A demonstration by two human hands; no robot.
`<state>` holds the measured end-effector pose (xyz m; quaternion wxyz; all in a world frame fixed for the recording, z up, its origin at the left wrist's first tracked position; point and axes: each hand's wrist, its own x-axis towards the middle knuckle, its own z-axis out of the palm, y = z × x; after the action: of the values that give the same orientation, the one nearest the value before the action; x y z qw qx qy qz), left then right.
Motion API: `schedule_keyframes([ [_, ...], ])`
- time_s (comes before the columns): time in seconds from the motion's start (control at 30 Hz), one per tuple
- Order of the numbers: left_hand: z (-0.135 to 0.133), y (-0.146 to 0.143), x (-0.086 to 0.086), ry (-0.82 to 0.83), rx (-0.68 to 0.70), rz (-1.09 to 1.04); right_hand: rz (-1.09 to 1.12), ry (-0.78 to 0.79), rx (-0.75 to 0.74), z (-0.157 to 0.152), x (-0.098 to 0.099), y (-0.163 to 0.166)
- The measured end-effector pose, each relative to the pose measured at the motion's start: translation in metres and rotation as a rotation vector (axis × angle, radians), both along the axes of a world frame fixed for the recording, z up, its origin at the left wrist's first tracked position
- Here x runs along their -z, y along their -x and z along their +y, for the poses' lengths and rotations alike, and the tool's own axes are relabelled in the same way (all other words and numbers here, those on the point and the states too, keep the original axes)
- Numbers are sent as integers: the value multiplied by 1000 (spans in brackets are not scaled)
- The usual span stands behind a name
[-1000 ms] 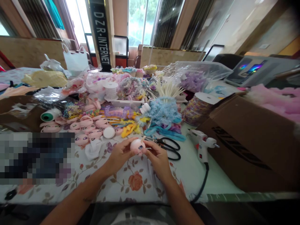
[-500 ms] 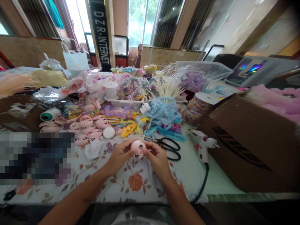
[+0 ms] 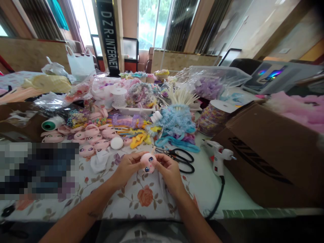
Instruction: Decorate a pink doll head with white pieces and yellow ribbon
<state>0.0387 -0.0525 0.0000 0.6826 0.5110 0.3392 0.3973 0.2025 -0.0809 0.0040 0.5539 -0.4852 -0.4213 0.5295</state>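
Observation:
A small pink doll head (image 3: 148, 162) with painted blue eyes sits between both my hands, just above the floral tablecloth (image 3: 141, 199). My left hand (image 3: 128, 168) grips its left side, fingers curled round it. My right hand (image 3: 169, 170) pinches its right side with thumb and fingertips. The face is turned toward me. A small pale stub sticks up from the top of the head.
Black scissors (image 3: 180, 158) lie just right of my hands, with a white glue gun (image 3: 218, 158) and its black cord beyond. Several pink doll faces (image 3: 88, 136) lie to the left. Ribbons, lace and bagged trims crowd the back. A cardboard box (image 3: 273, 152) stands at the right.
I have turned the doll head in my hands so its painted face now points toward me. Both hands dropped slightly nearer the cloth.

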Motion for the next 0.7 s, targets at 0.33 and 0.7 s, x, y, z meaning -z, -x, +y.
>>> schedule_keyframes([
  [0.33, -1, -6, -7, 151, -28, -119, 44, 44, 5, 4, 4, 0],
  [0.7, 0, 3, -5, -89, -51, 111, 28, -5, -19, 0, 2, -3],
])
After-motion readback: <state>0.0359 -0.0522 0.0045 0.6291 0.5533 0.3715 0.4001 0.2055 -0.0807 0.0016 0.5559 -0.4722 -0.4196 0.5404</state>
